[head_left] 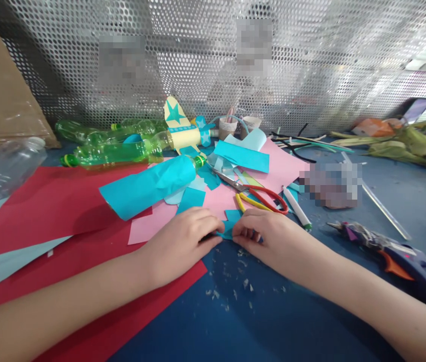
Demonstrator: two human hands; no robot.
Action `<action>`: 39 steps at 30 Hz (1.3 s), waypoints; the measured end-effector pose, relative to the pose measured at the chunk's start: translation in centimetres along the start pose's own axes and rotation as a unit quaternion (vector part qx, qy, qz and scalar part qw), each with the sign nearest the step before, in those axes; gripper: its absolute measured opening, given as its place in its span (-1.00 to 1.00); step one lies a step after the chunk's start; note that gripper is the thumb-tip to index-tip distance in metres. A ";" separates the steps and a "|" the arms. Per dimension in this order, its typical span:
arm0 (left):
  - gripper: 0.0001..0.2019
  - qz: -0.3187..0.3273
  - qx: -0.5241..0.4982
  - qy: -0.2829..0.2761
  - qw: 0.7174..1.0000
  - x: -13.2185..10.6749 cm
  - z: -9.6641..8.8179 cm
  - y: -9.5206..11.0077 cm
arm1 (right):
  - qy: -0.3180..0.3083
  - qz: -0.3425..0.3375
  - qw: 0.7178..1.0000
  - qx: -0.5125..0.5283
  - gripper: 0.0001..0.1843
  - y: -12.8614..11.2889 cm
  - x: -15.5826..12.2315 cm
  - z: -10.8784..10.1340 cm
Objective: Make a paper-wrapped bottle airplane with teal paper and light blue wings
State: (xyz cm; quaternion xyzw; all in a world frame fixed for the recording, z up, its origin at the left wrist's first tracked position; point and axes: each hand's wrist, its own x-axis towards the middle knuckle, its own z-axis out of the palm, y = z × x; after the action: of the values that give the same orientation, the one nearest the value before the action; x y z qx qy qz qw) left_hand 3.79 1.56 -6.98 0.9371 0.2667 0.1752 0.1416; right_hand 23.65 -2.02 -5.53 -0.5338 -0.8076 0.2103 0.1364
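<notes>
Both hands are in view above the table (213,327), wrists low and palms turned inward. The blue strip (227,231) lies between the fingertips of the 2 hands, just above the table's near-middle area.

Left hand (183,241): thumb and forefinger drawn narrow, pinching the strip at its left end. Right hand (273,234): thumb and forefinger close together at the strip's right end, remaining fingers curled under; grip reads as a pinch, though the contact is partly hidden by the fingers. Gap between the 2 hands is small, bridged by the strip. Exact fold or shape of the strip: cannot tell.

Surroundings, relative to the hands. Beyond the left hand, the wrapped bottle (152,186) lies on its side, blue paper around it, green cap to the right. Beyond the right hand, scissors (241,187) with a red handle, a yellow handle loop (248,202) partly under it. Just right of these, a white marker (296,208) with a green end. Farther right, the glue gun (379,246), orange trigger, nozzle toward the hands. Red paper (160,306) passes under the left forearm; pink paper (216,198) lies beyond the fingertips. Small paper scraps (248,285) are scattered on the table, nearer the wearer than the strip.
</notes>
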 end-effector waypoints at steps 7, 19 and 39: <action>-0.79 0.041 0.029 0.005 0.999 0.2 -0.1 0.3 | 0.006 0.018 1.000 -0.021 -0.88 0.0 0.1 0.1; -0.90 -0.008 -0.002 0.034 0.999 0.0 0.4 0.1 | 0.039 -0.032 0.998 -0.038 -0.85 0.1 0.3 0.4; -0.82 -0.340 -0.653 0.151 0.660 0.4 -0.1 2.5 | 0.320 -0.289 0.880 -0.200 -0.80 -0.9 -0.2 0.1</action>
State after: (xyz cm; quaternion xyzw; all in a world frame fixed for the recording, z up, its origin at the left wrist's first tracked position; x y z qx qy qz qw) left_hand 5.15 -0.27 -5.91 0.4089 0.4014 0.3832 0.7244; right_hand 22.89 -2.51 -5.21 -0.3313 -0.8633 -0.1859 0.3323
